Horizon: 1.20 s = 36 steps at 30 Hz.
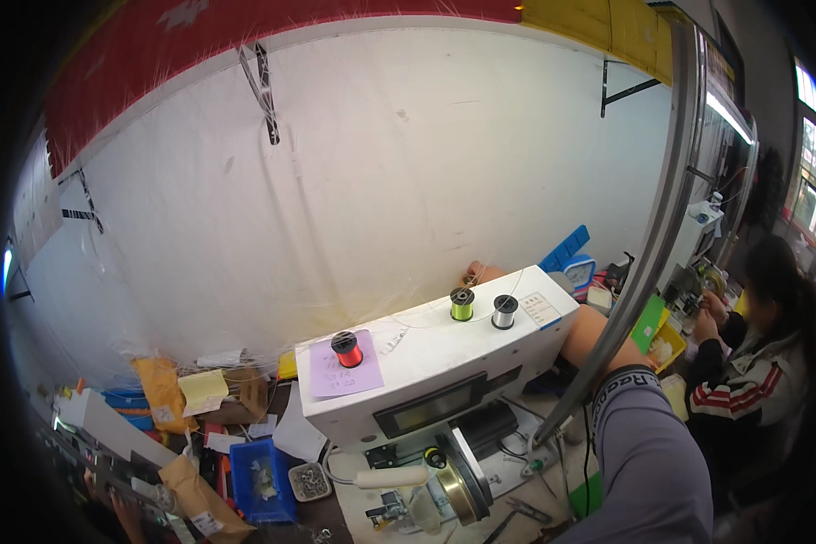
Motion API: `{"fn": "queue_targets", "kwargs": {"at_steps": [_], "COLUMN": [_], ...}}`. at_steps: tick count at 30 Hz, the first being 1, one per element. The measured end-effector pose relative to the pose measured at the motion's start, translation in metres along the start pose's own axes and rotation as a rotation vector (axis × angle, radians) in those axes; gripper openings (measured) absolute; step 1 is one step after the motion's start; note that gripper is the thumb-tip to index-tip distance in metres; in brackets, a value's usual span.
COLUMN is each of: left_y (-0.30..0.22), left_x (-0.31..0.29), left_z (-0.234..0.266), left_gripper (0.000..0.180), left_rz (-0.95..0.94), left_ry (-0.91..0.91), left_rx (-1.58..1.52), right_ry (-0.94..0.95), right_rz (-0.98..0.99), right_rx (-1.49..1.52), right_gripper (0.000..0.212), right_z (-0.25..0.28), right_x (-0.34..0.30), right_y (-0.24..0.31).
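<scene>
My right arm, in a grey sleeve, reaches around the right end of a white box-shaped machine (399,358). Behind its far top edge my right hand (487,271) shows in part. The fingers are curled around something small and dark that I cannot make out. Nearest to that hand, a yellow-green thread spool (462,306) and a silver-white thread spool (504,314) stand upright on the machine. A red thread spool (346,350) stands on a purple note sheet (368,379) at its left end. My left hand is out of view.
A metal post (648,299) rises beside my right arm. Before the machine are a brass-coloured wheel (462,490) and pliers (528,510). A blue bin (263,494) and a small parts tray (310,481) stand left. A co-worker (752,363) works at right; other hands show lower left.
</scene>
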<state>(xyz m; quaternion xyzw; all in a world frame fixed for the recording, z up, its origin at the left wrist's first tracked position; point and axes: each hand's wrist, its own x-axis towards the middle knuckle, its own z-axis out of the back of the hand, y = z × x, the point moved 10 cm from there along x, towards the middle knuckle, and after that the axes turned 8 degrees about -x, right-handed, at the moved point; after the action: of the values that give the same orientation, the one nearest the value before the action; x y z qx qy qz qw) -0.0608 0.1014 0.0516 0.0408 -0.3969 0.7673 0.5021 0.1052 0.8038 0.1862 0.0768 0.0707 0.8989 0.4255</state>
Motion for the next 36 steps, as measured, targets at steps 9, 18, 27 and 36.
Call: {"fn": "queue_targets", "kwargs": {"at_steps": [9, 18, 27, 36], "left_y": [-0.008, -0.004, -0.002, -0.005], "left_x": [0.005, -0.001, 0.001, -0.006], "left_z": [0.0, 0.005, 0.003, 0.002], "left_gripper": [0.023, 0.024, 0.025, 0.028], "left_rz": [-0.002, -0.003, -0.048, -0.112], "left_ry": [0.021, 0.018, -0.008, -0.037], "left_rx": [-0.015, -0.022, -0.022, -0.048], "right_ry": [-0.119, -0.245, -0.473, -0.723], "right_rz": [-0.115, -0.163, -0.156, -0.092], "right_rx": [0.119, 0.244, 0.213, 0.34], "right_gripper": [0.066, 0.069, 0.071, 0.067], "right_z": [0.007, 0.046, 0.181, 0.272], "right_x": [-0.006, -0.04, -0.116, -0.212], "right_y": [-0.011, -0.007, 0.011, 0.007]}}
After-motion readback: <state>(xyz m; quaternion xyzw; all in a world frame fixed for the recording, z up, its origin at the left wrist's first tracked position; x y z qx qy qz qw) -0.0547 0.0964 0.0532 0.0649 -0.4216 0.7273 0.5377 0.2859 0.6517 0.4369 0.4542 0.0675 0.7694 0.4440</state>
